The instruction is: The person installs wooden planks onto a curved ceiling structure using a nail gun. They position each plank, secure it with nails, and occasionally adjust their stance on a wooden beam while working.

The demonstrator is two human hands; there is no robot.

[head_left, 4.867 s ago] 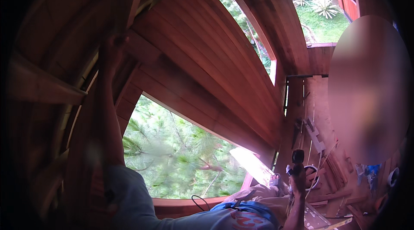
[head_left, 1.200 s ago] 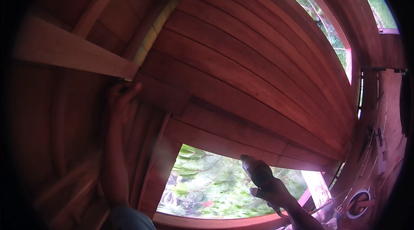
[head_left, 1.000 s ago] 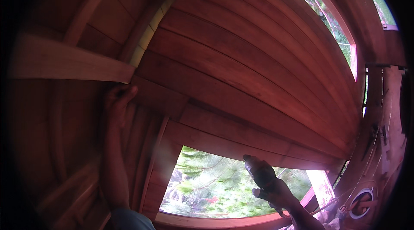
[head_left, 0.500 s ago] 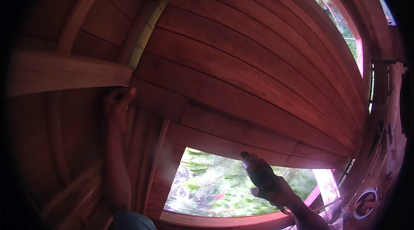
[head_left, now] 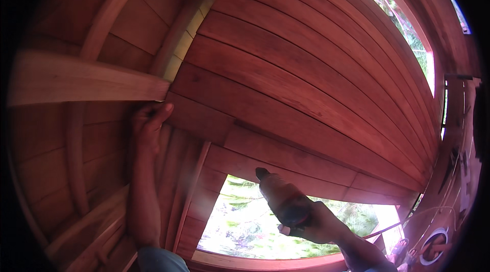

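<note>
My left hand (head_left: 149,124) is raised just under the end of a pale wooden beam (head_left: 87,80), where the beam meets the plank wall (head_left: 286,73). Its fingers are curled and the thumb points up; what they may hold is hidden. In front of the window opening, my right hand (head_left: 319,223) grips a dark power drill (head_left: 283,198) with a ribbed body. The drill's tip points up and left, overlapping the planks above the opening in view; I cannot tell whether it touches anything.
Bright foliage shows through the window opening (head_left: 235,226) with its wooden sill (head_left: 265,264). Curved framing (head_left: 107,17) and boards fill the left side. At the lower right stands a round container with a white rim (head_left: 422,252), beside feet (head_left: 400,246). A second opening (head_left: 393,6) lies upper right.
The drill and my right hand have moved left and slightly up across the window opening. My left hand stays at the beam's end while the whole view has shifted a little.
</note>
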